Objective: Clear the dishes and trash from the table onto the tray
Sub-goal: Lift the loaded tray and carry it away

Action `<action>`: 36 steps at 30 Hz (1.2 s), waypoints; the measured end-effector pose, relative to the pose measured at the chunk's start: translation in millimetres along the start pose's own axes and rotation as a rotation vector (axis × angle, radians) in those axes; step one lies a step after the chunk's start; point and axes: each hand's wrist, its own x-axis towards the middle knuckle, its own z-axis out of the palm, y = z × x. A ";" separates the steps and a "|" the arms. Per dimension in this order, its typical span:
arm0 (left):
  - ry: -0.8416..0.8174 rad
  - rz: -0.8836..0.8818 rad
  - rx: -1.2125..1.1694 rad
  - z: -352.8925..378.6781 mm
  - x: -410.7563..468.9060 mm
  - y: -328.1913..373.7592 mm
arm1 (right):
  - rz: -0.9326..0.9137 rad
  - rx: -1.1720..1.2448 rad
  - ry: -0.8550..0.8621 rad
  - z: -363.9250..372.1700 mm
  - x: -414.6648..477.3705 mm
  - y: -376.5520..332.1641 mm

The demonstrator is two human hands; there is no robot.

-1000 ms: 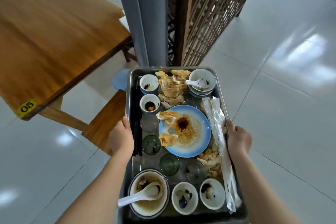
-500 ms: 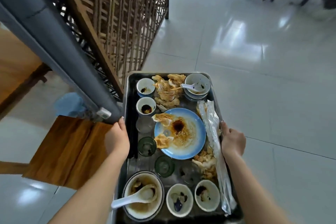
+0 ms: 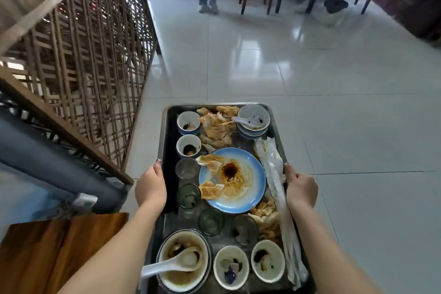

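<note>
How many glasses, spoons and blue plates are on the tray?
Glasses: 4
Spoons: 2
Blue plates: 1
Total on the tray: 7

Loaded metal tray (image 3: 170, 112), dirty dishes (image 3: 232, 180), wrappers (image 3: 274, 169)

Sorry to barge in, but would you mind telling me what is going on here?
A person holds a loaded metal tray above the tiled floor, left hand gripping its left rim, right hand its right rim. On it sit a sauce-stained blue plate, used bowls, cups, glasses, crumpled napkins and plastic wrappers.
</note>
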 end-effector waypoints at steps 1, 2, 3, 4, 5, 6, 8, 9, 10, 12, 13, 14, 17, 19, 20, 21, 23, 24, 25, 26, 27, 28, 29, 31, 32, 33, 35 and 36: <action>-0.003 0.006 0.006 0.6 3.8 5.2 | -0.004 0.002 0.006 -1.4 3.2 -1.6; -0.009 0.021 0.012 3.0 10.3 13.0 | 0.000 0.007 0.014 -3.9 7.7 -3.7; -0.013 0.032 0.014 5.3 16.1 19.9 | 0.002 0.005 0.019 -5.7 12.1 -6.7; -0.017 0.043 0.017 7.0 22.6 25.3 | 0.001 0.004 0.024 -6.7 15.8 -10.7; -0.021 0.053 0.013 8.8 28.9 30.9 | 0.000 0.007 0.031 -6.6 20.5 -14.8; -0.026 0.058 0.013 11.7 37.3 36.5 | 0.005 0.012 0.041 -5.7 26.8 -19.4; -0.026 0.054 0.016 14.8 52.0 48.5 | 0.006 0.010 0.051 -3.3 39.0 -30.9; -0.028 0.056 0.016 16.2 60.4 53.6 | 0.001 0.005 0.054 -0.2 45.2 -37.0; -0.029 0.059 0.014 18.5 71.4 58.9 | 0.004 0.005 0.056 3.7 52.8 -44.2; -0.032 0.066 0.018 21.5 94.1 68.5 | 0.007 0.005 0.065 13.0 66.4 -60.4; -0.032 0.068 0.016 22.4 102.8 72.8 | 0.011 0.009 0.066 16.4 71.7 -66.4; -0.034 0.068 0.018 24.0 118.4 77.7 | 0.017 0.011 0.064 23.8 80.1 -76.3; -0.036 0.068 0.010 24.1 157.8 93.0 | 0.017 0.016 0.057 42.6 99.8 -105.2; -0.033 0.064 0.010 23.1 184.8 101.2 | 0.013 0.019 0.058 56.2 112.0 -126.3; -0.032 0.062 0.011 22.1 200.9 104.8 | 0.011 0.019 0.060 64.7 119.4 -138.6; -0.033 0.062 0.008 21.8 212.2 107.9 | 0.008 0.012 0.058 70.7 124.7 -147.3; -0.037 0.056 0.006 20.4 234.6 115.7 | -0.013 0.007 0.056 82.2 135.1 -166.8; -0.037 0.049 0.009 20.0 248.0 118.9 | -0.020 0.011 0.054 89.9 141.7 -177.1; -0.031 0.042 0.009 19.9 260.4 122.2 | -0.030 0.011 0.049 97.5 149.7 -186.5; -0.025 0.038 0.015 19.9 270.7 124.7 | -0.037 0.006 0.047 103.0 155.7 -195.7; -0.021 0.041 0.013 19.6 277.6 127.9 | -0.040 0.007 0.044 106.8 161.1 -202.7; -0.014 0.041 0.011 20.2 288.3 131.4 | -0.047 0.008 0.039 114.2 170.4 -211.4; -0.008 0.035 0.008 21.2 297.0 134.4 | -0.047 0.009 0.036 120.6 178.6 -218.2; 0.004 0.026 0.006 23.7 315.3 140.8 | -0.046 0.005 0.026 132.1 194.4 -231.9; 0.008 0.017 0.010 26.3 326.0 143.8 | -0.041 0.002 0.016 139.0 203.8 -238.6; 0.010 0.004 0.008 29.5 337.8 147.8 | -0.040 0.003 0.003 146.9 214.5 -246.0; 0.021 -0.017 0.011 35.4 359.5 156.2 | -0.046 -0.004 -0.009 160.0 233.8 -262.1; 0.028 -0.032 0.013 39.6 371.9 160.7 | -0.049 -0.011 -0.023 168.2 246.8 -271.1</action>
